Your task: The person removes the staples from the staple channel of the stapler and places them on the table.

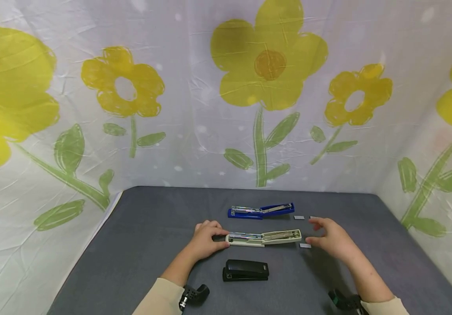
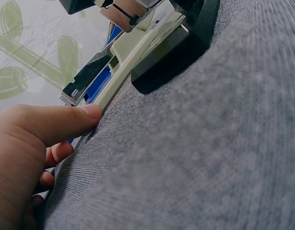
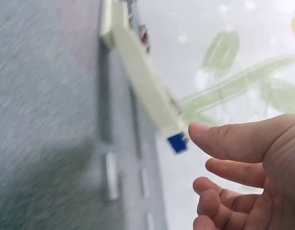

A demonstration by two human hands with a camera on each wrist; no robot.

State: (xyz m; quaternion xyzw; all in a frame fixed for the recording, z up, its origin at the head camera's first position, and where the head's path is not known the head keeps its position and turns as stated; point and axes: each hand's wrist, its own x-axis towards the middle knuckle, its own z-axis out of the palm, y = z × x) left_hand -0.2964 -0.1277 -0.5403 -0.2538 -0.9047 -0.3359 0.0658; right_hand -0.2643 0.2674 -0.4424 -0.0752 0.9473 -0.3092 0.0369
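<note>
A cream-white stapler (image 1: pixel 245 239) lies folded wide open on the grey cloth, its metal staple channel showing on the left and its cover laid out to the right. My left hand (image 1: pixel 208 238) holds the left end of its base, with the thumb (image 2: pixel 73 120) along the near side. Just off the far end of the cover (image 3: pixel 147 86), my right hand (image 1: pixel 331 239) hovers with loosely bent fingers and nothing in them. Below those fingers lies a small strip of staples (image 1: pixel 305 245).
Behind stands a blue stapler (image 1: pixel 261 211), also folded open, with a staple strip (image 1: pixel 298 217) beside it and another strip (image 1: pixel 315 217) partly behind my right hand. A closed black stapler (image 1: pixel 245 270) lies nearest me. Flower-printed curtains (image 1: pixel 194 144) border the table.
</note>
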